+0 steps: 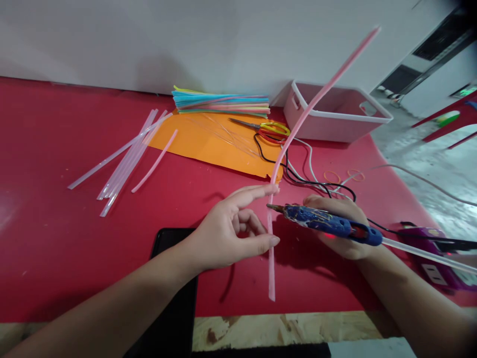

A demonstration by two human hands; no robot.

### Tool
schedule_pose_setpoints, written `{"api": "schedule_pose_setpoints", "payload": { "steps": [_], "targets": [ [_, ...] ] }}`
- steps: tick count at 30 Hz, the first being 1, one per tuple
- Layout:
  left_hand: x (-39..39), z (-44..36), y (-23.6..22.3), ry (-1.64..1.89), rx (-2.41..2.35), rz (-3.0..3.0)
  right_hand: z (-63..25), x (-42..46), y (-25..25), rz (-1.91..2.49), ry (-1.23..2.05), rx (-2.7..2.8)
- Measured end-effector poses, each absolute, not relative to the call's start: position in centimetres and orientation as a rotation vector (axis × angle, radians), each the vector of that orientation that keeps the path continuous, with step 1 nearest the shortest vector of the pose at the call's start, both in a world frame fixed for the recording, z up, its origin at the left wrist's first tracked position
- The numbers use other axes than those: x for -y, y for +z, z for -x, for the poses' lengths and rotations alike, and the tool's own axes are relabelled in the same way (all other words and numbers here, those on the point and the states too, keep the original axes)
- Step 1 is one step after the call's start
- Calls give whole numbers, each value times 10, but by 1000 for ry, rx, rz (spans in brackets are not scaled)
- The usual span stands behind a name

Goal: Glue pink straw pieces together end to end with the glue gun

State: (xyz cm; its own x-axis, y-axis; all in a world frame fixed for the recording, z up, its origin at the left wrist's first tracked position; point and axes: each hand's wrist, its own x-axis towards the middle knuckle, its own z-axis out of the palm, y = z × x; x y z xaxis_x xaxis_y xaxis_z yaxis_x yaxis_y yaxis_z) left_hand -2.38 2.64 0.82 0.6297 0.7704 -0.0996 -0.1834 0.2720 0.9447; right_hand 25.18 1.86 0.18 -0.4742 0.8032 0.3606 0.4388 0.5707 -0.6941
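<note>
My left hand (233, 228) pinches a long pink straw (298, 124) between forefinger and thumb, holding it upright and bent above the red tabletop (55, 238). My right hand (339, 226) is wrapped round a blue glue gun (328, 223) with a clear glue stick (428, 254) sticking out behind. The gun's metal nozzle points left and touches the straw near my left fingers.
Clear and pink straws (126, 156) lie loose at the left. An orange sheet (212, 141), a bundle of coloured straws (223, 102), scissors (266, 128), a white basket (335, 117), cables (309, 179), rubber bands (331, 176), a purple power strip (436, 258) and a black tablet (175, 298) lie around.
</note>
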Motion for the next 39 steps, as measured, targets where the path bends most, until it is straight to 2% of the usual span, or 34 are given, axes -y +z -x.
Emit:
{"api": "schedule_pose_setpoints", "payload": {
  "steps": [39],
  "targets": [
    [-27, 23, 10, 714, -631, -1154, -254, -18, 0, 871, 633, 2175]
  ]
}}
